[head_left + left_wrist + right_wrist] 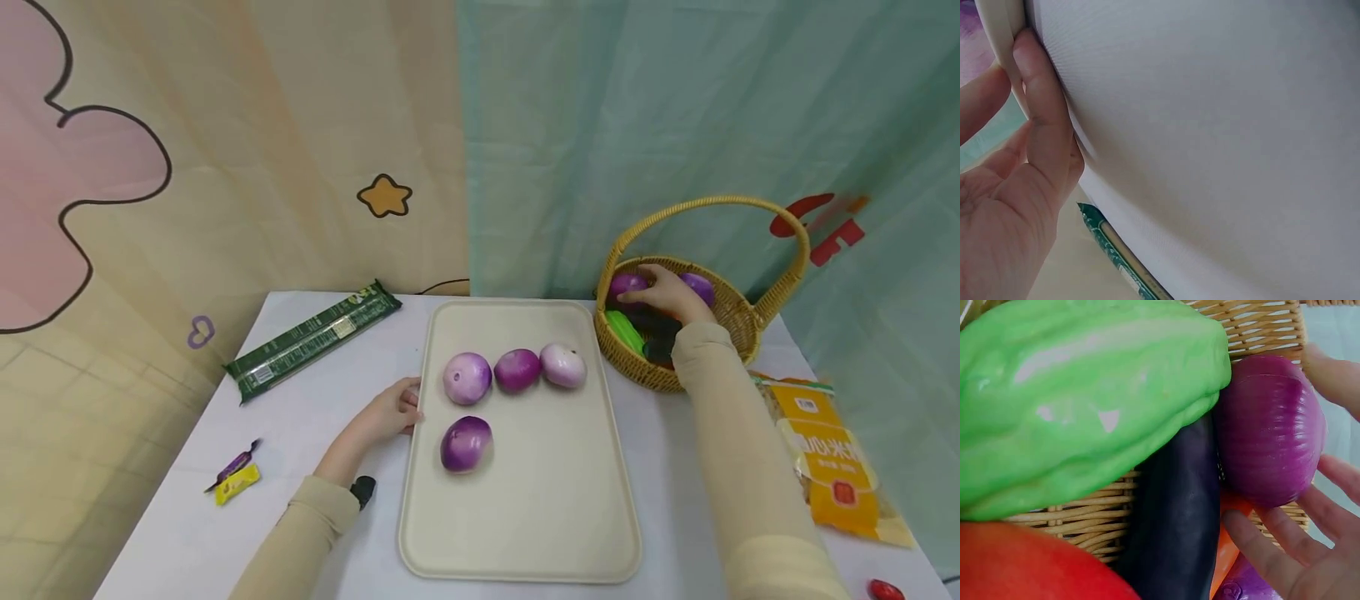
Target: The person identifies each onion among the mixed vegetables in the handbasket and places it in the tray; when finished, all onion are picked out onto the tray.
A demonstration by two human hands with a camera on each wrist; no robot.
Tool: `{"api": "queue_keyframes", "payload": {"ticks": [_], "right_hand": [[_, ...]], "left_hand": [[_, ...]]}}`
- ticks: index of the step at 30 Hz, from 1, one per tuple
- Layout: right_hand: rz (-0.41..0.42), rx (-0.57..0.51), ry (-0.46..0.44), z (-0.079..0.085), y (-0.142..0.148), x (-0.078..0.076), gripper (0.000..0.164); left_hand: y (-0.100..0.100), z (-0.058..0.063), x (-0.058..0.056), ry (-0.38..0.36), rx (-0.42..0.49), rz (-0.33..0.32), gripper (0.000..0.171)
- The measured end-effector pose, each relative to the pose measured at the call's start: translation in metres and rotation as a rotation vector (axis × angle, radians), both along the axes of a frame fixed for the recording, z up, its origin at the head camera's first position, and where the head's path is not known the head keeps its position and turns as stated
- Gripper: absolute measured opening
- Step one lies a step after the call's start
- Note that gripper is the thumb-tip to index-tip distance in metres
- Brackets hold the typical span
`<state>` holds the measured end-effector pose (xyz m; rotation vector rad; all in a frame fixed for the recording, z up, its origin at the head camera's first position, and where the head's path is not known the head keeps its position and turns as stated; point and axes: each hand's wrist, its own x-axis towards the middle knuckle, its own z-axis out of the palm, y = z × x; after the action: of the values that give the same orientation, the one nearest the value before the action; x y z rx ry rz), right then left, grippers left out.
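My left hand [392, 410] pinches the left rim of a cream tray [540, 517], thumb above and fingers at the edge. The left wrist view shows that rim [1002, 25] between thumb and forefinger. On the tray lie several purple onions, among them a dark one [466, 444] and a pale one [563, 365]. Over at the wicker basket [645, 372], my right hand [667, 293] reaches inside. Its thumb and spread fingers go round a purple onion [1270, 434], with some fingertips hidden behind it. Against this onion rests a green bumpy vegetable [1091, 400], beside a dark eggplant [1175, 512].
The basket's tall handle [705, 202] arches over the right hand. Inside also lie a red item [1029, 565], an orange one [1225, 540] and another purple onion [697, 288]. A green packet [315, 340], wrapped candies [237, 483] and an orange-yellow bag [828, 458] lie around the tray.
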<state>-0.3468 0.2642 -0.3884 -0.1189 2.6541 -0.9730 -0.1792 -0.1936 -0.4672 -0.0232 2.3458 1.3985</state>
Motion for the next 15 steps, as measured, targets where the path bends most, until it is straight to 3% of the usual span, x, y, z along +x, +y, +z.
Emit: {"api": "queue_keyframes", "payload": {"ticks": [10,15], "right_hand": [[0.01,0.15,0.002,-0.0022,-0.0015,-0.0021,0.093],[-0.024,0.129,0.015,0.0053,0.0013,0.0006,0.096]], "left_hand": [[0.0008,0.0001,0.0026,-0.001,-0.01,0.006,0.06],[0.0012,-0.0004,0.0001,-0.008,-0.007,0.008,0.061]]}}
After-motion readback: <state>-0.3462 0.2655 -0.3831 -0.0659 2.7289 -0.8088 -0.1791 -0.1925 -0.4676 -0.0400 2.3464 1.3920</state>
